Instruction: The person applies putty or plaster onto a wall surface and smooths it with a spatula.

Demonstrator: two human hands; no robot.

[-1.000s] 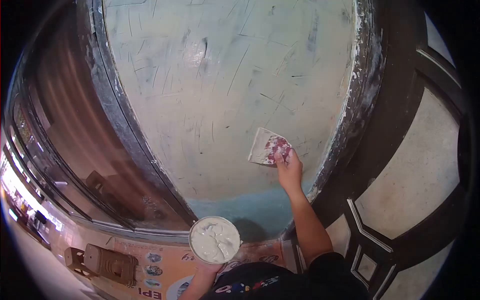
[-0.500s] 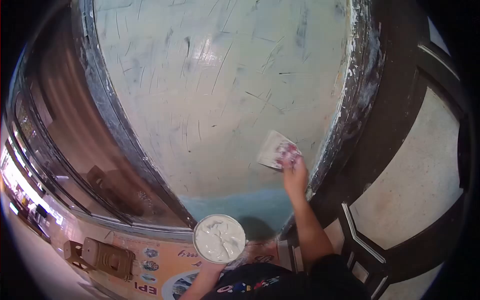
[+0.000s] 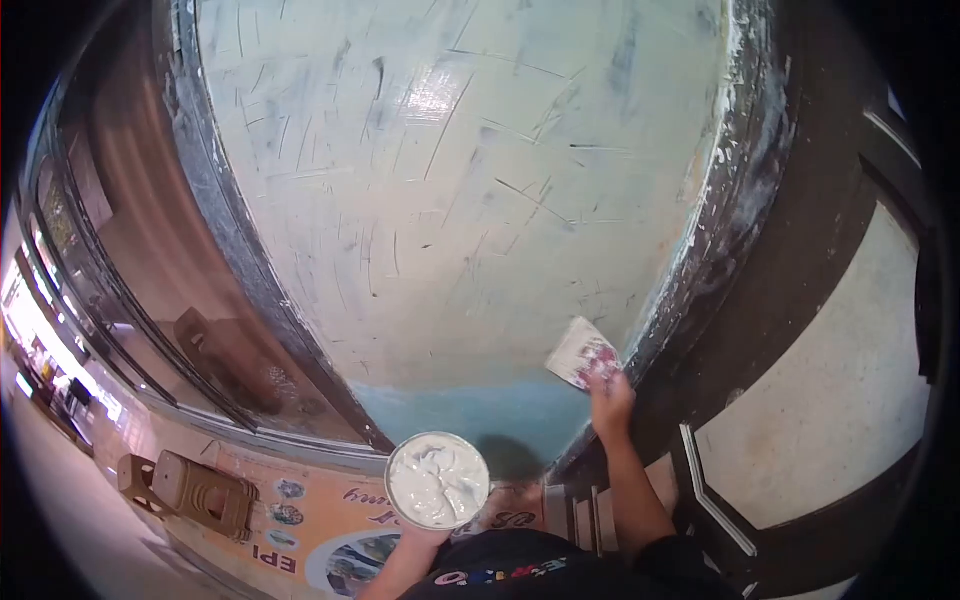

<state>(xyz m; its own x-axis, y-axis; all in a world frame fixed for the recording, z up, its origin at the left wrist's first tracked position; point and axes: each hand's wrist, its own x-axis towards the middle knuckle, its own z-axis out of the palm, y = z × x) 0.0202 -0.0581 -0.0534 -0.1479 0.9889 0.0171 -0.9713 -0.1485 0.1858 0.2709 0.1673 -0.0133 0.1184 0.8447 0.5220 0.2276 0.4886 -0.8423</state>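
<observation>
My right hand [image 3: 612, 398] is closed around a putty knife [image 3: 575, 349] with a wide flat blade. White filler and red patches show near its grip. The blade is at the lower right of a tall wall panel [image 3: 420, 290], close to the right frame edge; whether it touches is hard to tell. Low in the middle, my left hand [image 3: 422, 540] holds a round tub [image 3: 389, 482] from below, its fingers mostly hidden. Thick, glossy white putty [image 3: 432, 484] fills the tub. Pale filler with dark scratch-like lines covers most of the panel, and a bluish band [image 3: 460, 408] runs along its bottom.
Dark frame strips border the panel, the right one [image 3: 735, 190] smeared with white. A dark door with pale panels [image 3: 815, 400] stands at right. Glazing [image 3: 150, 230] is on the left. Stacked brown stools [image 3: 205, 495] and an orange printed banner [image 3: 270, 520] lie low at left.
My right hand has moved the putty knife down and slightly right, nearer the bluish band and the right frame. The tub in my left hand stays almost in place; the view has shifted a little.
</observation>
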